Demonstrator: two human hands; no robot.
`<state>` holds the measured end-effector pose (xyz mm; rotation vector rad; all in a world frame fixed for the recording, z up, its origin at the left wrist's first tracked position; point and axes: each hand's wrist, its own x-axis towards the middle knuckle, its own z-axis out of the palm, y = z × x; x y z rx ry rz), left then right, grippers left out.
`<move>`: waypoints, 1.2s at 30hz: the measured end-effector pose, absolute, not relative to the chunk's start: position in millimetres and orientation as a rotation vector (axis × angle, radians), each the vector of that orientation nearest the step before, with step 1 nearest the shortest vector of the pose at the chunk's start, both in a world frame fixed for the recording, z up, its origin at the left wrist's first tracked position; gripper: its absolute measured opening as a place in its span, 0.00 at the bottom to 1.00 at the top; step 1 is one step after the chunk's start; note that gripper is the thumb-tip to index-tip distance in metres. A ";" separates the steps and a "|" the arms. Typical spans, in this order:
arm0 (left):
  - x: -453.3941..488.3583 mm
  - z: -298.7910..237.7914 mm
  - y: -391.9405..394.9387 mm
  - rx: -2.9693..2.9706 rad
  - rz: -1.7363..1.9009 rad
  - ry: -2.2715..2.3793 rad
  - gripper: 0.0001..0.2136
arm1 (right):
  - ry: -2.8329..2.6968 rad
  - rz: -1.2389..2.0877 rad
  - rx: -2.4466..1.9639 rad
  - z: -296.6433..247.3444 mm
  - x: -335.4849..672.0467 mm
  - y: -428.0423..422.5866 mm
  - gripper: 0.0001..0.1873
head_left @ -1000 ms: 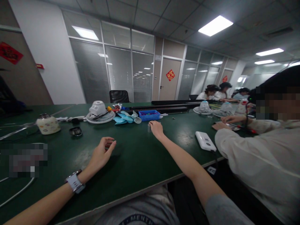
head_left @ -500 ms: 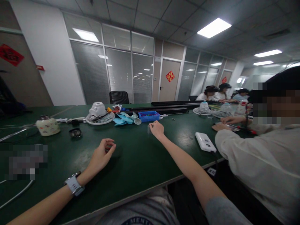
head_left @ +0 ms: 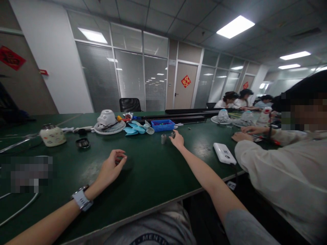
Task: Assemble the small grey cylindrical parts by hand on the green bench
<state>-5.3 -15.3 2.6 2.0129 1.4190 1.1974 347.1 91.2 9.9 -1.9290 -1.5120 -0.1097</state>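
Our right hand (head_left: 178, 140) reaches far across the green table (head_left: 153, 177), fingertips closing on a small metal cylinder (head_left: 173, 134); a second cylinder (head_left: 163, 139) stands just left of it. Our left hand (head_left: 111, 167) rests near us, loosely curled, grasping nothing visible. We should pinch it squarely so it doesn't roll

Right hand (head_left: 178, 139) touching a small metal cylinder (head_left: 173, 134), second cylinder (head_left: 163, 139) beside, left hand (head_left: 111, 167) curled on green table (head_left: 153, 173)
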 end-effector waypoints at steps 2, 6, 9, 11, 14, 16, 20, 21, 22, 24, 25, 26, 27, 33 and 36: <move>-4.6 4.0 -16.8 2.016 1.196 1.427 0.22 | -1.433 -0.085 -1.923 15.4 344.9 86.9 0.32; -1.6 8.0 -21.8 2.037 1.204 1.432 0.21 | -1.440 -0.169 -1.677 32.6 323.6 62.1 0.37; 2.3 12.7 -27.7 2.058 1.200 1.420 0.22 | -1.611 -0.185 -1.372 41.9 291.8 31.2 0.38; 5.5 16.4 -32.6 2.067 1.209 1.411 0.22 | -1.810 -0.161 -1.190 43.5 267.8 9.3 0.38; 10.0 20.6 -39.9 2.119 1.218 1.367 0.22 | -2.190 -0.158 -0.936 39.7 237.7 -17.2 0.35; 12.3 21.2 -43.3 2.191 1.209 1.327 0.23 | -2.356 -0.157 -0.811 34.7 224.6 -28.3 0.34; 15.0 19.6 -45.2 2.306 1.215 1.293 0.24 | -2.399 -0.022 -0.757 24.2 213.4 -36.2 0.38; 15.3 19.5 -45.0 2.320 1.217 1.294 0.24 | -2.387 0.020 -0.762 22.1 212.6 -36.3 0.39; 15.4 19.7 -44.8 2.334 1.217 1.291 0.24 | -2.370 0.057 -0.769 20.2 212.2 -36.0 0.40; 15.0 20.3 -44.3 2.368 1.211 1.269 0.21 | -2.333 0.120 -0.783 17.1 211.9 -34.8 0.41; 14.5 20.4 -43.9 2.388 1.211 1.245 0.19 | -2.318 0.148 -0.785 16.0 211.9 -34.1 0.40; 13.8 20.2 -43.4 2.411 1.213 1.209 0.17 | -2.307 0.171 -0.783 15.1 211.9 -33.5 0.40; 12.9 19.7 -42.6 2.434 1.219 1.170 0.15 | -2.303 0.189 -0.778 14.6 211.9 -33.1 0.40; 10.1 15.5 -38.6 2.499 1.304 1.137 0.12 | -2.309 0.248 -0.759 16.1 212.0 -33.4 0.39; 10.8 19.6 -40.2 2.470 1.370 1.218 0.15 | -2.280 0.291 -0.721 16.6 211.5 -32.5 0.40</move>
